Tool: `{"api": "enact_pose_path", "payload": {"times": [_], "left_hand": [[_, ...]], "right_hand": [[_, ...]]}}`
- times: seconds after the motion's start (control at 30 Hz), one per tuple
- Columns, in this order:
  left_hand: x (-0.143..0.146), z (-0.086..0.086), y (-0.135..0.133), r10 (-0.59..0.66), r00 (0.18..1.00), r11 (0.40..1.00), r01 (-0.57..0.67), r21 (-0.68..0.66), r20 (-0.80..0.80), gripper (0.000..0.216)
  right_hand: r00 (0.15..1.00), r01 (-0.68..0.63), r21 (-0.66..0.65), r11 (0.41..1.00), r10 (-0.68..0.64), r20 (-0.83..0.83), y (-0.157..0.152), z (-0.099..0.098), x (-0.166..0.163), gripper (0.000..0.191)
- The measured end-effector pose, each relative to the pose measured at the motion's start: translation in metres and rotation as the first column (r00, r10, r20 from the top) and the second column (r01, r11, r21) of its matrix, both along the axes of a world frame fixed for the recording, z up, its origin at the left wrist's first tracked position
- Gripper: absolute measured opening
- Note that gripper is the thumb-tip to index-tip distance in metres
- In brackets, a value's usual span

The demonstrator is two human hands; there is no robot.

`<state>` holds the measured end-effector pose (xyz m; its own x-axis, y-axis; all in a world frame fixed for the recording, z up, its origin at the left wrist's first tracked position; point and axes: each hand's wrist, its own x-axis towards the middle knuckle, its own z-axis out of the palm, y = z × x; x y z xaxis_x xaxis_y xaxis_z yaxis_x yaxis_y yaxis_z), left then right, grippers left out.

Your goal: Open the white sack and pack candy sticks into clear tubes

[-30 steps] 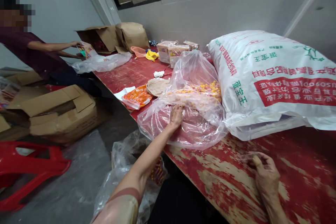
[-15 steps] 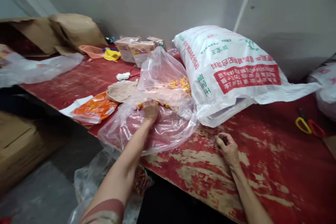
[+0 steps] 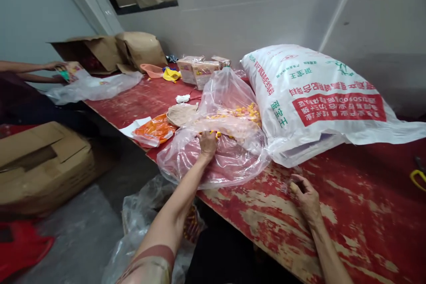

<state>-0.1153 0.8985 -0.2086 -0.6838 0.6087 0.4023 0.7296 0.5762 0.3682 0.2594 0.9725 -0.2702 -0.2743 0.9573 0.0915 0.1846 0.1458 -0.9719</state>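
Note:
My left hand (image 3: 208, 143) reaches into the mouth of a clear plastic bag (image 3: 229, 171) that lies on the table. Its fingertips are at small yellow and pink pieces (image 3: 248, 114) inside the bag and are hidden from me. My right hand (image 3: 305, 196) rests low over the worn tabletop, right of the bag. Its fingers are curled towards the thumb. Something thin and clear seems to show by the fingertips, too faint to name.
A big white printed sack (image 3: 319, 93) leans behind the bag. Left lie an orange packet (image 3: 155, 129), a beige round pad (image 3: 181, 114) and wrapped boxes (image 3: 199, 71). Yellow-handled scissors (image 3: 417, 178) are at right. Another person's hands (image 3: 58, 73) hold a pack. A cardboard box (image 3: 43, 164) stands below.
The view has swung left, bringing the other person's arms and a red thing on the floor into sight. My left hand stays in the bag; my right hand stays over the table.

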Motion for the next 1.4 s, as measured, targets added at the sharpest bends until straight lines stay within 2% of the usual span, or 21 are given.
{"api": "enact_pose_path", "payload": {"times": [0.07, 0.13, 0.17, 0.2, 0.23, 0.27, 0.33, 0.43, 0.53, 0.67, 0.8, 0.87, 1.0, 1.1, 1.17, 1.2, 1.27, 1.33, 1.4], "left_hand": [[0.013, 0.002, -0.015, 0.003, 0.999, 0.997, -0.007, 0.078, 0.044, 0.019], [0.036, 0.001, -0.035, -0.088, 0.963, 0.974, 0.030, 0.225, 0.255, 0.018], [0.050, 0.000, -0.044, -0.184, 0.894, 0.945, 0.046, 0.325, 0.409, 0.017], [0.066, -0.002, -0.053, -0.300, 0.777, 0.903, 0.046, 0.426, 0.553, 0.015], [0.082, -0.004, -0.061, -0.414, 0.627, 0.858, 0.027, 0.513, 0.660, 0.017], [0.100, -0.005, -0.068, -0.503, 0.477, 0.820, 0.000, 0.572, 0.721, 0.021], [0.134, -0.006, -0.077, -0.583, 0.281, 0.792, -0.013, 0.610, 0.762, 0.028], [0.174, -0.003, -0.082, -0.580, 0.116, 0.814, 0.052, 0.579, 0.806, 0.020], [0.195, -0.002, -0.081, -0.566, 0.037, 0.820, 0.134, 0.557, 0.824, 0.013], [0.206, -0.005, -0.082, -0.556, -0.011, 0.813, 0.199, 0.547, 0.831, 0.009], [0.219, -0.011, -0.085, -0.567, -0.052, 0.805, 0.176, 0.566, 0.822, 0.016], [0.227, -0.014, -0.087, -0.586, -0.002, 0.797, 0.178, 0.577, 0.810, 0.014], [0.241, -0.021, -0.092, -0.592, 0.216, 0.803, 0.236, 0.547, 0.777, 0.010], [0.250, -0.023, -0.093, -0.583, 0.321, 0.805, 0.348, 0.480, 0.746, 0.017], [0.255, -0.023, -0.092, -0.618, 0.331, 0.752, 0.512, 0.415, 0.713, 0.025], [0.257, -0.022, -0.092, -0.641, 0.332, 0.713, 0.593, 0.375, 0.692, 0.028], [0.259, -0.021, -0.091, -0.670, 0.352, 0.659, 0.688, 0.305, 0.654, 0.028], [0.258, -0.022, -0.091, -0.667, 0.391, 0.675, 0.677, 0.293, 0.635, 0.025], [0.254, -0.025, -0.092, -0.647, 0.409, 0.719, 0.609, 0.335, 0.644, 0.024]], "right_hand": [[1.000, 0.008, 0.016, 1.000, -0.008, 0.004, 0.001, -0.002, 0.001, 0.047], [1.000, 0.013, 0.064, 0.998, -0.014, 0.018, -0.002, 0.000, 0.001, 0.049], [0.999, 0.002, 0.096, 0.995, -0.005, 0.033, -0.006, 0.002, 0.001, 0.049], [0.998, -0.028, 0.125, 0.992, 0.021, 0.054, -0.012, 0.005, 0.001, 0.050], [0.995, -0.077, 0.150, 0.986, 0.065, 0.079, -0.019, 0.009, 0.000, 0.050], [0.987, -0.137, 0.169, 0.976, 0.120, 0.109, -0.027, 0.013, -0.001, 0.050], [0.962, -0.251, 0.187, 0.950, 0.223, 0.157, -0.045, 0.021, -0.003, 0.048], [0.930, -0.355, 0.181, 0.917, 0.327, 0.168, -0.068, 0.031, -0.003, 0.036], [0.909, -0.408, 0.187, 0.894, 0.379, 0.173, -0.079, 0.038, 0.005, 0.019], [0.894, -0.436, 0.260, 0.862, 0.381, 0.235, -0.082, 0.046, 0.013, 0.016], [0.857, -0.503, 0.302, 0.809, 0.424, 0.292, -0.087, 0.053, 0.010, 0.020], [0.850, -0.514, 0.310, 0.800, 0.426, 0.310, -0.091, 0.055, 0.007, 0.021], [0.840, -0.511, 0.325, 0.796, 0.381, 0.387, -0.100, 0.055, 0.006, 0.013], [0.810, -0.532, 0.321, 0.784, 0.359, 0.465, -0.100, 0.057, 0.018, 0.010], [0.717, -0.601, 0.257, 0.757, 0.369, 0.591, -0.093, 0.061, 0.033, 0.014], [0.636, -0.639, 0.201, 0.743, 0.363, 0.681, -0.088, 0.063, 0.041, 0.015], [0.407, -0.674, 0.061, 0.736, 0.301, 0.862, -0.077, 0.067, 0.056, 0.017], [0.175, -0.655, -0.043, 0.754, 0.206, 0.963, -0.067, 0.067, 0.067, 0.017], [0.031, -0.651, -0.097, 0.753, 0.154, 0.988, -0.062, 0.065, 0.069, 0.015]]}}
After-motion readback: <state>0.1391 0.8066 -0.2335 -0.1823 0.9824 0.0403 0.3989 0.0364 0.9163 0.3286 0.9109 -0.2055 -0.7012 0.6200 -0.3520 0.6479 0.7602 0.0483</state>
